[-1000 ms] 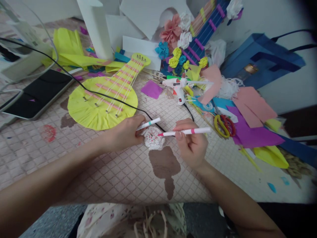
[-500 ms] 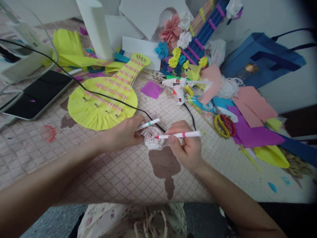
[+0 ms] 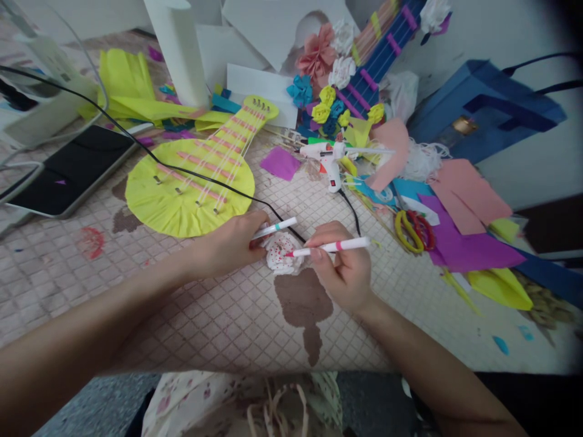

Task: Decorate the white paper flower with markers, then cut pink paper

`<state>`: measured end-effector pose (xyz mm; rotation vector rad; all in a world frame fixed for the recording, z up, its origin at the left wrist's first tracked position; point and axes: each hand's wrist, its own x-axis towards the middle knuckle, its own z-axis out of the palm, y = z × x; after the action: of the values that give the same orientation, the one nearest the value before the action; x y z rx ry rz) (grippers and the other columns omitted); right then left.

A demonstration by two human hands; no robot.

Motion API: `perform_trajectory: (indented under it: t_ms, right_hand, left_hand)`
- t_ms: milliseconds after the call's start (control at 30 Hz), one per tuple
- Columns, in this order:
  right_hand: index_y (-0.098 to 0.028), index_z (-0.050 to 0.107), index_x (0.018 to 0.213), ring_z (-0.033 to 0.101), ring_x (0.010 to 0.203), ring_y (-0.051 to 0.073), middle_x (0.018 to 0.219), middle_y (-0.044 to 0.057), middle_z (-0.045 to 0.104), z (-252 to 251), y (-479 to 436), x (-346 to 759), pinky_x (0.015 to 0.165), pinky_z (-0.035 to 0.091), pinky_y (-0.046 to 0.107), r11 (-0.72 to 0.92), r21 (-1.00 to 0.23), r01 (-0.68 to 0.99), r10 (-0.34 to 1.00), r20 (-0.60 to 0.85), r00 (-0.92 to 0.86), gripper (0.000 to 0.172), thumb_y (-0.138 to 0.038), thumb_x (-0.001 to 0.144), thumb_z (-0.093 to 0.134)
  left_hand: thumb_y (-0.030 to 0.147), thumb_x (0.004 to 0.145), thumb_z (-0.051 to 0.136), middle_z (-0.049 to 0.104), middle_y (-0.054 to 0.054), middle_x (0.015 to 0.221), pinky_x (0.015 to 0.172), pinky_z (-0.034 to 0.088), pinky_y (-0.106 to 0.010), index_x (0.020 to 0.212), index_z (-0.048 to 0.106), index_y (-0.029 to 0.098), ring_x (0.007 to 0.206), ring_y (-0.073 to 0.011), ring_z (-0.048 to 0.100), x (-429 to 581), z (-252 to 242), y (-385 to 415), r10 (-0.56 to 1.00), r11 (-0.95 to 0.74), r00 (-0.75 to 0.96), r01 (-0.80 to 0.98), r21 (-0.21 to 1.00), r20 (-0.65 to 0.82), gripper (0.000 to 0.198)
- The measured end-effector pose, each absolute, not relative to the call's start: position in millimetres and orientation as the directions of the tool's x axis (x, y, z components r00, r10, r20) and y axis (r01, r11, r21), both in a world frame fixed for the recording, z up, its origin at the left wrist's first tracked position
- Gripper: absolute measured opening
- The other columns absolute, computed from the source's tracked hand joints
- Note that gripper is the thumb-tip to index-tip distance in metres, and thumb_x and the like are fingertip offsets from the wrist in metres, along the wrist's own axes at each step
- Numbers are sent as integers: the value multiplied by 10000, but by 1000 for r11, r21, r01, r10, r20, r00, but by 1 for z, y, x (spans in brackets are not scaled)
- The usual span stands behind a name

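Observation:
Between my hands lies a white paper flower (image 3: pixel 279 254) covered in small red-pink dots. My left hand (image 3: pixel 237 241) is closed at its left edge and also holds a white marker (image 3: pixel 277 227) with a teal band, which sticks out to the right above the flower. The left fingertips are partly hidden. In a pinch, my right hand (image 3: pixel 342 264) holds a pink marker (image 3: pixel 346 245) with a white barrel, its pink tip at the flower's surface. Just beyond my left hand is a yellow paper guitar (image 3: pixel 191 188) with pink strips and white strings.
A black cord (image 3: pixel 214 181) crosses the yellow guitar toward my hands. Farther back lies a white glue gun (image 3: pixel 328 162). Scissors (image 3: pixel 410 232) and coloured paper (image 3: pixel 473 249) are on the right. A phone (image 3: pixel 73 170) lies left; a blue bag (image 3: pixel 487 115) stands back right.
The view has shifted slightly. Both hands keep their holds, and the pink marker's tip stays at the flower with little visible movement.

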<state>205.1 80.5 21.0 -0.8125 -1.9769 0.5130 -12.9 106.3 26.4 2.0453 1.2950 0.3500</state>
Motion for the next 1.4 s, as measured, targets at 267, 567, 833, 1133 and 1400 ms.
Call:
perform_trajectory:
  t_ms: [267, 567, 833, 1133, 1400]
  right_hand:
    - [-239, 603, 914, 592, 822, 206, 791, 26, 605, 24, 82, 207, 758, 499, 415, 716, -625, 313, 695, 681, -230, 106, -186, 885, 515]
    - [-242, 611, 920, 516, 642, 120, 820, 2, 591, 22, 85, 205, 594, 468, 285, 505, -849, 157, 861, 508, -23, 142, -352, 928, 521]
    - [-267, 598, 943, 566, 712, 122, 858, -5, 590, 15, 87, 206, 577, 474, 258, 424, -904, 44, 906, 424, -19, 139, -376, 932, 511]
    - [-243, 637, 908, 561, 686, 111, 786, -15, 606, 21, 80, 199, 586, 477, 237, 384, -916, 111, 923, 379, -71, 144, -366, 909, 562]
    - [-235, 659, 906, 581, 657, 101, 687, -36, 609, 5, 85, 193, 616, 480, 232, 227, -974, -17, 969, 227, -95, 159, -379, 889, 594]
  left_hand:
    - [250, 758, 578, 506, 13, 749, 593, 362, -269, 838, 465, 186, 631, -131, 481, -17, 31, 107, 876, -292, 472, 684, 668, -100, 153]
    - [419, 923, 390, 427, 32, 647, 547, 363, -247, 780, 459, 195, 585, -114, 417, -16, 52, 102, 819, -148, 543, 513, 845, -187, 275]
    - [442, 915, 435, 373, 51, 568, 453, 315, -204, 839, 579, 173, 498, -85, 365, -17, 51, 102, 749, -58, 619, 419, 906, -238, 315]
    - [400, 915, 455, 350, 60, 568, 455, 276, -194, 807, 560, 168, 500, -73, 333, -14, 49, 101, 706, -105, 680, 377, 920, -198, 276]
    - [469, 920, 429, 353, 63, 543, 421, 237, -205, 834, 588, 148, 464, -68, 302, -6, 45, 95, 743, 1, 629, 340, 940, -228, 368]
